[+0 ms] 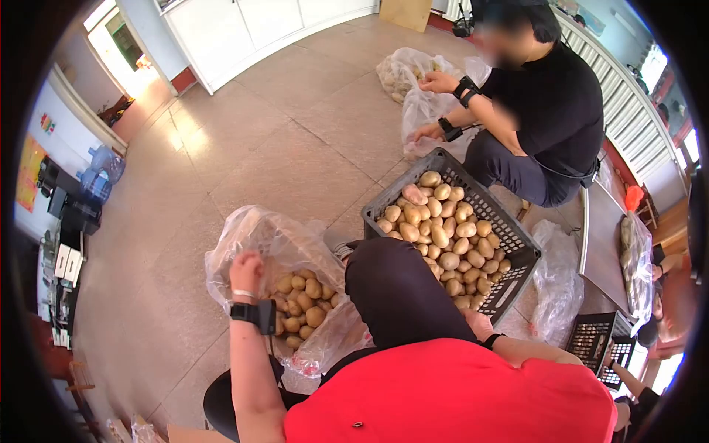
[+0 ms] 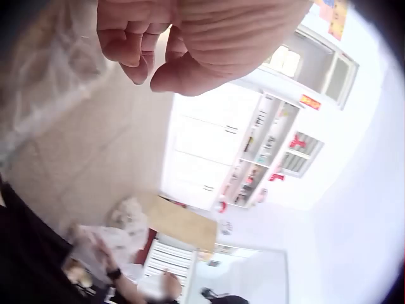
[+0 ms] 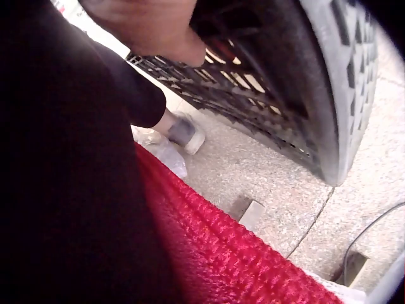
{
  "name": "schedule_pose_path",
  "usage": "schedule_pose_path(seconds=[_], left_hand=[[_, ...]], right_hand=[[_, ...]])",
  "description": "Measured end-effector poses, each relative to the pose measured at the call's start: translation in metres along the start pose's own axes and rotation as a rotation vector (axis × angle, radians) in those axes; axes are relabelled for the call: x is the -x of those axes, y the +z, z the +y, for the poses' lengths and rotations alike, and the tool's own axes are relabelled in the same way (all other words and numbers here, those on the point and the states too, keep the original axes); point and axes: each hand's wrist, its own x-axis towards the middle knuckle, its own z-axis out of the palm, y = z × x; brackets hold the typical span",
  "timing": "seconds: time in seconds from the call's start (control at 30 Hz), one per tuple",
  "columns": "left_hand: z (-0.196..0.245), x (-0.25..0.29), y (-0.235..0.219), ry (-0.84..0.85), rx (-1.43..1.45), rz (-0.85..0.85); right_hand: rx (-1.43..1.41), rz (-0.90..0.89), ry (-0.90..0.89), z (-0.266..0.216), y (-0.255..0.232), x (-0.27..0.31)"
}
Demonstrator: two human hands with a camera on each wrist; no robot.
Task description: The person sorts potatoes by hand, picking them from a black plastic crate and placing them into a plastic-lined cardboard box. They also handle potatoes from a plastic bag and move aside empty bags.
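Observation:
A black plastic crate [image 1: 526,251] full of potatoes [image 1: 449,261] stands tilted in front of the person. At its near corner my right hand [image 1: 480,325] grips the rim; in the right wrist view this hand [image 3: 158,28] lies on the crate's latticed side [image 3: 272,120], its fingertips partly hidden. A clear plastic bag [image 1: 236,221] holding potatoes [image 1: 303,303] lies left of the knee. Above the bag's left part hovers my left hand [image 1: 246,273]. The left wrist view shows that hand [image 2: 190,47] with loosely bent fingers, thumb apart from them and nothing between.
Across the crate another person [image 1: 554,111] crouches, hands at a clear bag of potatoes [image 1: 402,74]. Crumpled plastic [image 1: 555,273] lies right of the crate, near another black crate [image 1: 591,336]. Blue water bottles [image 1: 100,173] stand at the left wall, white cabinets [image 1: 221,37] at the back.

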Motion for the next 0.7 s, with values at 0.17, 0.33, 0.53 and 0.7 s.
schedule_pose_path(seconds=[0.17, 0.33, 0.53, 0.7], left_hand=[[0.158, 0.043, 0.019, 0.211, 0.125, -0.005], [0.261, 0.158, 0.044, 0.713, 0.354, -0.254], [0.285, 0.231, 0.025, 0.579, 0.578, -1.202], [0.285, 0.241, 0.011, 0.382, 0.519, -1.217]], right_hand=[[0.040, -0.012, 0.034, 0.015, 0.015, -0.010], [0.011, 0.022, -0.004, 0.012, 0.013, -0.008], [0.098, 0.103, -0.064, 0.041, 0.036, -0.017], [0.151, 0.089, -0.085, 0.177, 0.166, -0.096]])
